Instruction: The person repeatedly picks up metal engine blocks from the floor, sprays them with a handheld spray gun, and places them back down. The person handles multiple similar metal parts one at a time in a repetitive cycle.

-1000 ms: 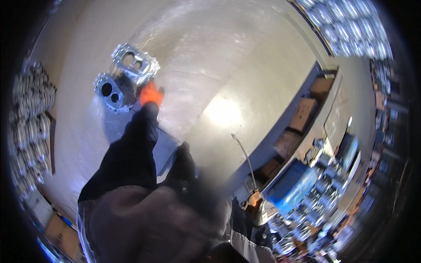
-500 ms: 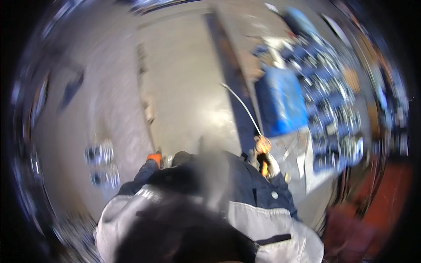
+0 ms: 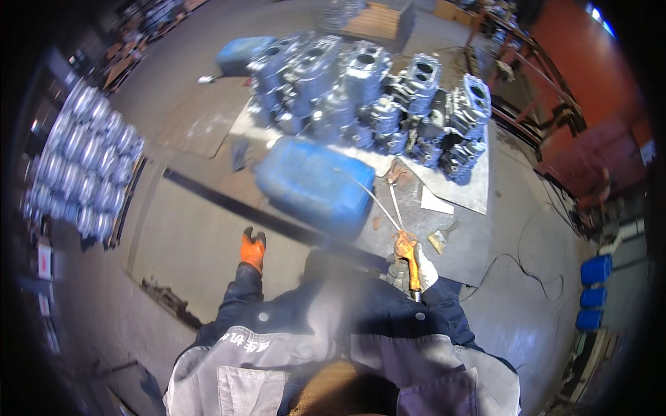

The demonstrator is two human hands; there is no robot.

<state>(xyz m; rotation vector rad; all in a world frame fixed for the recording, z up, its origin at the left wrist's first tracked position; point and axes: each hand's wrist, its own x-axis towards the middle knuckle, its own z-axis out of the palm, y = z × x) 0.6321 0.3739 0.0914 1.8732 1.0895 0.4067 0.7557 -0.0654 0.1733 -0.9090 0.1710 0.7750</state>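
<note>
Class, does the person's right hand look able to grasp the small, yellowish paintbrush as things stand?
Probably not: the paintbrush lies uncovered nearby, but the right hand grips a long-nozzled, orange-handled tool.

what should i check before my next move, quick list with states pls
1. Right hand gripping the orange-handled tool: ok, gloved and closed around the handle.
2. Left hand empty: ok, orange-gloved, nothing visible in its fingers.
3. Thin rod clear of the blue container: cannot tell, its far end overlaps the container in this view.
4. Brush apart from the tool: ok, it lies to the tool's right.
5. Left hand steadying the tool: not ok, it is well apart.
</note>
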